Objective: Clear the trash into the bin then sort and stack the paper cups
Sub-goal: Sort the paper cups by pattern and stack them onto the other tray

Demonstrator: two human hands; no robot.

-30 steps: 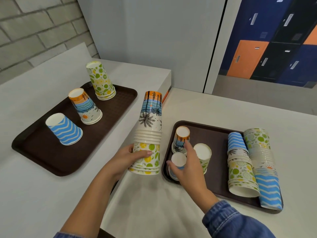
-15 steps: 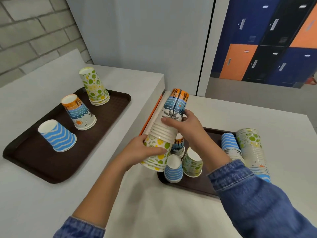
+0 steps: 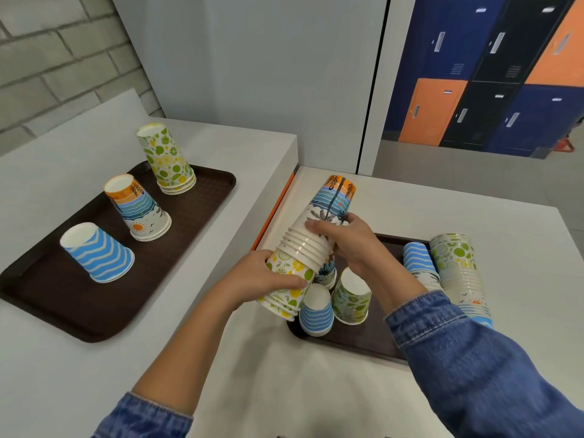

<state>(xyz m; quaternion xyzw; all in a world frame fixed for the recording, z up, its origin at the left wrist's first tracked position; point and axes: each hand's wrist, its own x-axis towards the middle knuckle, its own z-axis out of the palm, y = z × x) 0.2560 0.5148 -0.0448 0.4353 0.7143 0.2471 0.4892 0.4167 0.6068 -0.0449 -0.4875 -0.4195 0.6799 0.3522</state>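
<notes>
Mixed cup stack (image 3: 311, 245) held tilted over left edge of right tray (image 3: 357, 343); left hand (image 3: 262, 279) fingers curled round citrus-print bottom cups, right hand (image 3: 350, 241) fingers wrapped round palm-print upper section at rims, likely to pull sections apart by pattern; sorted piles (image 3: 139, 210) wait upside down on left tray (image 3: 79, 311)

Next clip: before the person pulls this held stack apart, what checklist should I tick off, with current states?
1. Grip of left hand on mixed stack, citrus end: ok.
2. Grip of right hand on its palm-print end: ok.
3. One pattern throughout mixed stack: not ok, at least two prints.
4. Target sunset stack on left tray upright, top free: ok.
5. Clearance between mixed stack and loose cups below: cannot tell.
</notes>
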